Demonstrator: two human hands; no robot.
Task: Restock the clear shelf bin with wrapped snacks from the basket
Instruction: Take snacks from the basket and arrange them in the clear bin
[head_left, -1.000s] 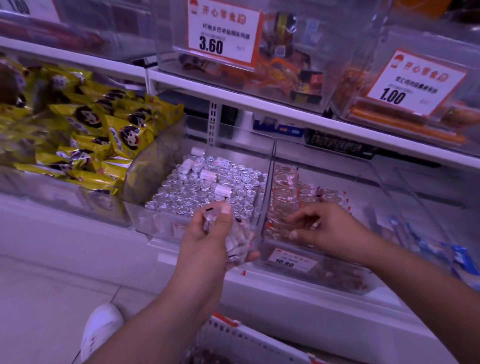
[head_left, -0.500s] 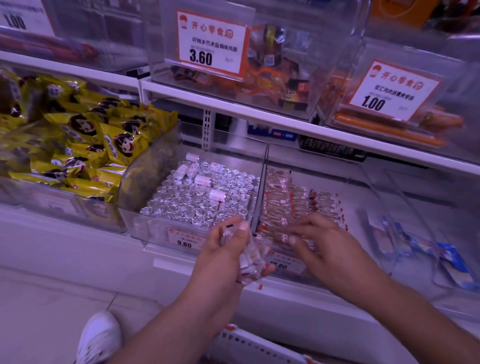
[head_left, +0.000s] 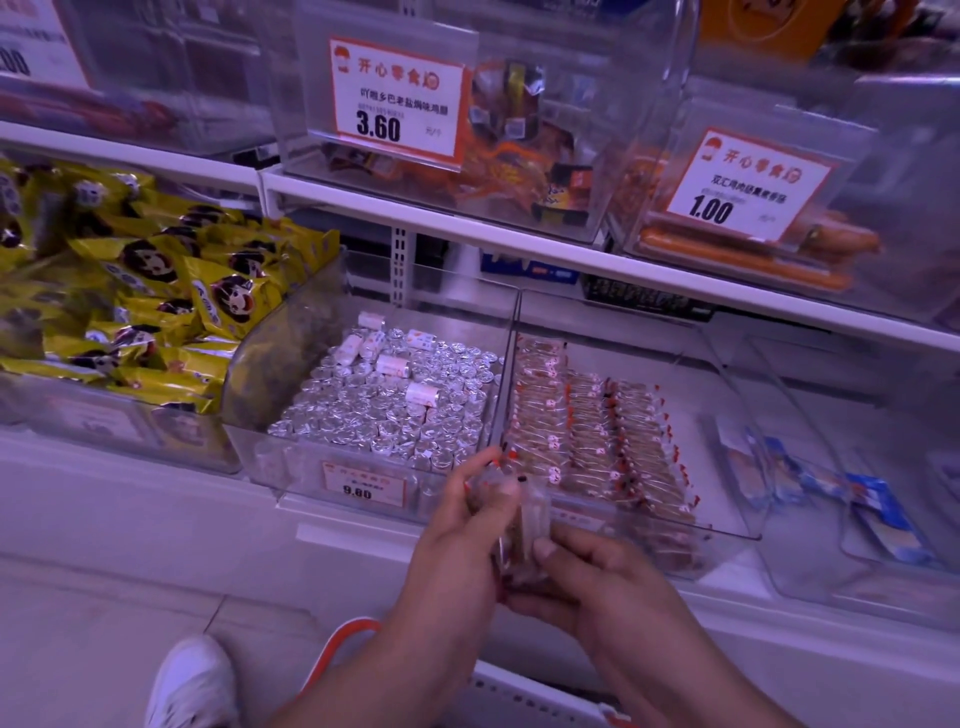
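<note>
A bunch of clear-wrapped snacks (head_left: 519, 525) with red ends sits between both hands, just in front of the clear shelf bin (head_left: 727, 525). My left hand (head_left: 457, 551) grips the bunch from the left, fingers curled over its top. My right hand (head_left: 587, 577) holds it from the right and below, thumb on its side. Rows of the same wrapped snacks (head_left: 587, 431) fill the bin's left and middle; its right side is bare. The white basket (head_left: 524, 696) with an orange handle shows below my forearms, its contents hidden.
A bin of silver foil rolls (head_left: 384, 405) stands left of the clear bin, with yellow snack bags (head_left: 156, 301) further left. Blue-wrapped packs (head_left: 878, 514) lie in the bin to the right. Upper shelf bins carry price tags. My white shoe (head_left: 192, 680) is on the floor.
My right hand left the bin's snack rows and came down to the bunch in my left hand. Both hands now hold it, lower and nearer me.
</note>
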